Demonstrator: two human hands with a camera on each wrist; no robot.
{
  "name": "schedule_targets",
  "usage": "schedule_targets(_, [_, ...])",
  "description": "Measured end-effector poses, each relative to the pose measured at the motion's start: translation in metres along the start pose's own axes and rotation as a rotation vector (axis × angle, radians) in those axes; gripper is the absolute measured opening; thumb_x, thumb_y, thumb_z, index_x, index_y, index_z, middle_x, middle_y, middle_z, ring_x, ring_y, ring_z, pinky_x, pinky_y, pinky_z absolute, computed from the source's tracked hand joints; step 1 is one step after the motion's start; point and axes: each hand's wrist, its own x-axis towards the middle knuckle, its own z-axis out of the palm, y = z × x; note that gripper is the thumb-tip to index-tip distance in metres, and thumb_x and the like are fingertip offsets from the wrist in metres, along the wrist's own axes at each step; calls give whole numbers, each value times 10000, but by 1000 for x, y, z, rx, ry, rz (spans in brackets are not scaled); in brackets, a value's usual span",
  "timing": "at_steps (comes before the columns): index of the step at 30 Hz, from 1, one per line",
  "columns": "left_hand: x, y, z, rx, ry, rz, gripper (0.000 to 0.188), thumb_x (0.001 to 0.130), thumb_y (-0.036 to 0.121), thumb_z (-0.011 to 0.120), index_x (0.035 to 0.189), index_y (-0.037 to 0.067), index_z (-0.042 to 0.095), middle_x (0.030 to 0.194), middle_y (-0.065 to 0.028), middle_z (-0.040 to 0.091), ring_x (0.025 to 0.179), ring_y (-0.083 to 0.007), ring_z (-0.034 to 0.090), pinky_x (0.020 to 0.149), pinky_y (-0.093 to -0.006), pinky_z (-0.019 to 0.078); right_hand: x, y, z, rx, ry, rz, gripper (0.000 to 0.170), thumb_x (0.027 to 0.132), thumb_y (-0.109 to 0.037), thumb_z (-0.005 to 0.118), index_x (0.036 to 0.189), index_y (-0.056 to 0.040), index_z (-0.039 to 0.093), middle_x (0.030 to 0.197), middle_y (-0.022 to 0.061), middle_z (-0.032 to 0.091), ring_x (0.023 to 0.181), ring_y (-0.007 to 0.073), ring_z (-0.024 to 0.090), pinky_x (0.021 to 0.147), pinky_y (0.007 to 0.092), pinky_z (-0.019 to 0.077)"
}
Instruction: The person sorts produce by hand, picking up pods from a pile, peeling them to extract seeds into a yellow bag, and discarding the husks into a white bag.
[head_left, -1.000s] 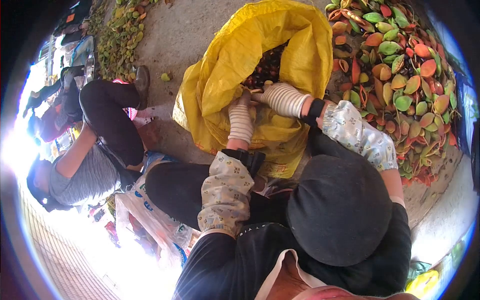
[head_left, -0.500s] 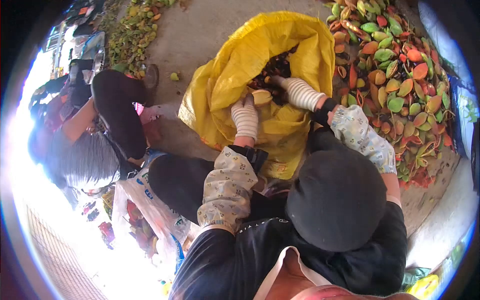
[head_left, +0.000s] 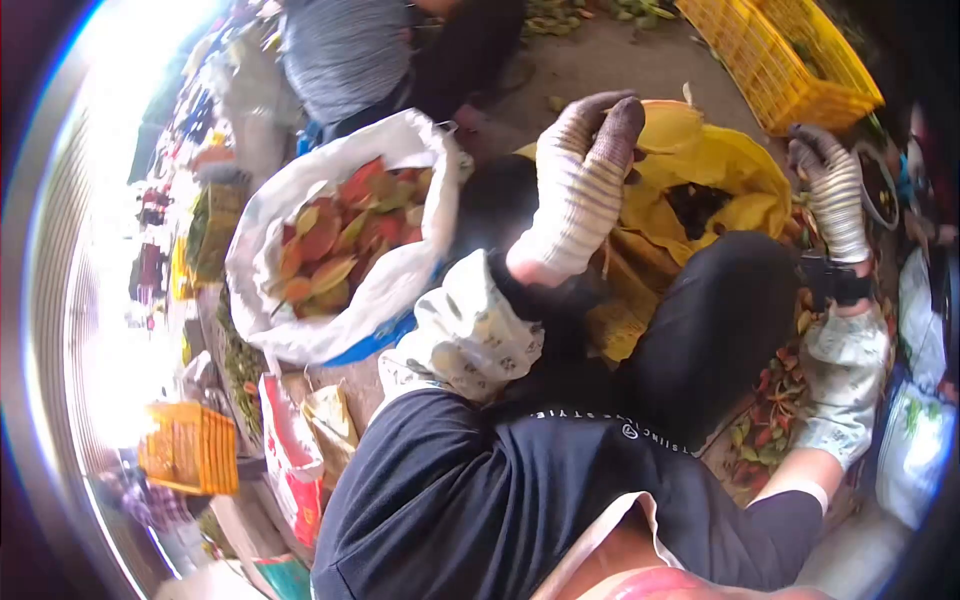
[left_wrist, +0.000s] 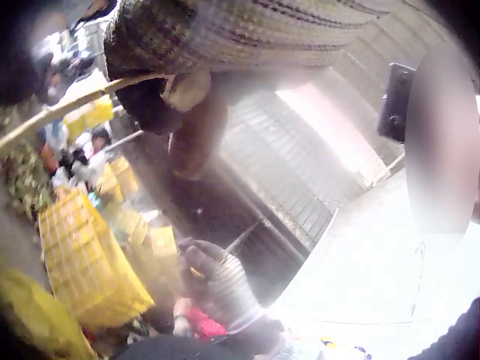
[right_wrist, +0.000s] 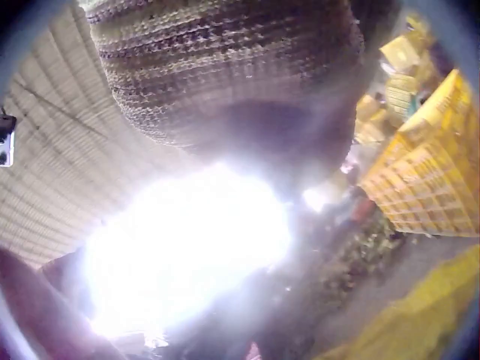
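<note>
Yellow and smooth-looking, a pod (head_left: pixel 672 127) sat at the fingertips of the gloved left hand (head_left: pixel 585 180), which pinched it, overlapping the far rim of the yellow sack (head_left: pixel 757 172) in the head view. It was broad and rounded, with a thin upright tip. The gloved right hand (head_left: pixel 830 185) stood well apart from it, fingers bent; whether they gripped anything could not be told.

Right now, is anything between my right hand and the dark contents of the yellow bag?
Yes: in the head view, the yellow bag's right rim lies between your right hand and the dark contents; you'd probably need to reach over it.
</note>
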Motion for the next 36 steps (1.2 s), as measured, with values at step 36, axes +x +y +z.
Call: schedule_targets(36, [-10, -77, 83, 490, -775, -228, 350, 843, 45, 656, 1164, -72, 582, 1207, -149, 584, 1101, -205, 558, 941, -289, 447, -276, 189, -114, -534, 518, 771, 354, 836, -257, 635, 1088, -7, 633, 1030, 185, 674, 980, 327, 638, 865, 382, 495])
